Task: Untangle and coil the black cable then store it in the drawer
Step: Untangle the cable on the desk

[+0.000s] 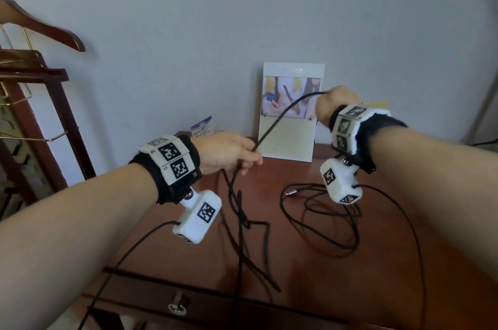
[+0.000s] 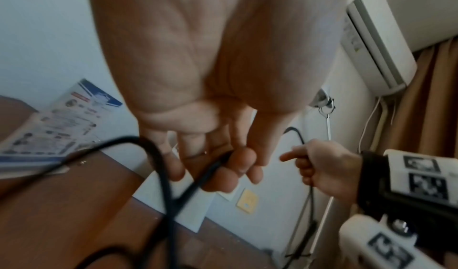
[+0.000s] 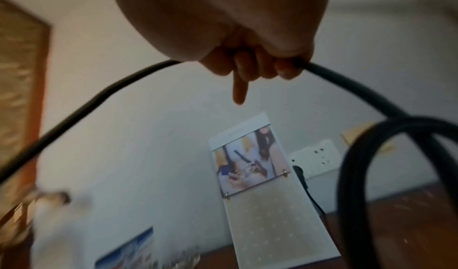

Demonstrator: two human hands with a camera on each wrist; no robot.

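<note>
A black cable (image 1: 283, 117) runs taut between my two raised hands above the brown table (image 1: 296, 262). My left hand (image 1: 229, 152) grips it with curled fingers (image 2: 224, 177); several strands hang from that hand down to the tabletop. My right hand (image 1: 336, 103), higher and further back, holds the cable (image 3: 99, 97) in a fist (image 3: 260, 65) with the index finger sticking out. More of the cable lies in loose tangled loops (image 1: 326, 224) on the table, with a plug end (image 1: 289, 193) beside them. The drawer (image 1: 215, 311) below the front edge is closed and has a ring pull (image 1: 177, 306).
A standing photo card (image 1: 291, 114) and a leaflet (image 1: 202, 125) lean on the wall at the back of the table. A wooden clothes stand (image 1: 40, 60) is at the left. Thin black leads (image 1: 404, 222) trail from both wrist cameras. A wall socket (image 3: 314, 157) sits behind the card.
</note>
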